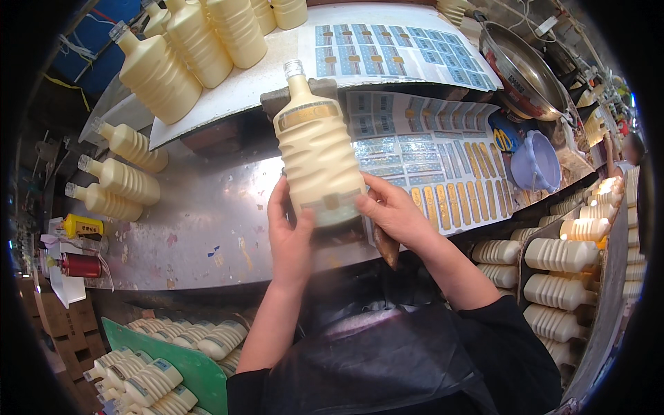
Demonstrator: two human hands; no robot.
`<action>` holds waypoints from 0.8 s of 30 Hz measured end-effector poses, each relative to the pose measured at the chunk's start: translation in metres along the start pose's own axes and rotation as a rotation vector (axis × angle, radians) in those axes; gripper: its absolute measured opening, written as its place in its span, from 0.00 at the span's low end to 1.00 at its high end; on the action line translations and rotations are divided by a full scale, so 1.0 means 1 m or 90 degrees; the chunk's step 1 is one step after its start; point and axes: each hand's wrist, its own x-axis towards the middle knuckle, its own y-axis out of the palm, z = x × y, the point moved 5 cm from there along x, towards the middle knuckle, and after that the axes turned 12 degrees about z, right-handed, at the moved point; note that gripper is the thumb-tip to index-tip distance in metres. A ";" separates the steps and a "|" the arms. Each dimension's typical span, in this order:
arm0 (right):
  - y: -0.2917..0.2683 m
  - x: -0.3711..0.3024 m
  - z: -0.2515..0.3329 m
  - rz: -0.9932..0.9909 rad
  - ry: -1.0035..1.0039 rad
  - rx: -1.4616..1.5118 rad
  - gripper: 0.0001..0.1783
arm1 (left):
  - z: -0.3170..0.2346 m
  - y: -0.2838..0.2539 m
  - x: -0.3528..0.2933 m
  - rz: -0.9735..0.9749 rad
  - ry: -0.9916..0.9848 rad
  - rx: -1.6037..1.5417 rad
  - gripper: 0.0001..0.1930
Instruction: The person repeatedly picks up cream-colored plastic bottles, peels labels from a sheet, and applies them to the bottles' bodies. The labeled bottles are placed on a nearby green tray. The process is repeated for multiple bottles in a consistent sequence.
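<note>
A cream-coloured bottle with wavy ridges and a clear threaded neck lies between my two hands, its neck pointing away from me. A gold label is on its shoulder, and a pale blue one with a gold mark lies near its base. My left hand is closed along the left side of the base. Gripping the opposite side is my right hand, its thumb by the blue label. Under that hand a brown pointed thing shows; its kind is unclear. A grey block sits behind the bottle's neck.
Label sheets cover the metal table's right side, with more on a raised white shelf. Bottles stand at the far left. A lilac bucket and a pan are at right. Bottle-filled crates flank me; one has a green wall.
</note>
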 end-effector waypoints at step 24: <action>-0.001 0.004 -0.010 -0.059 -0.057 0.043 0.29 | -0.008 0.007 0.001 -0.018 -0.027 -0.022 0.39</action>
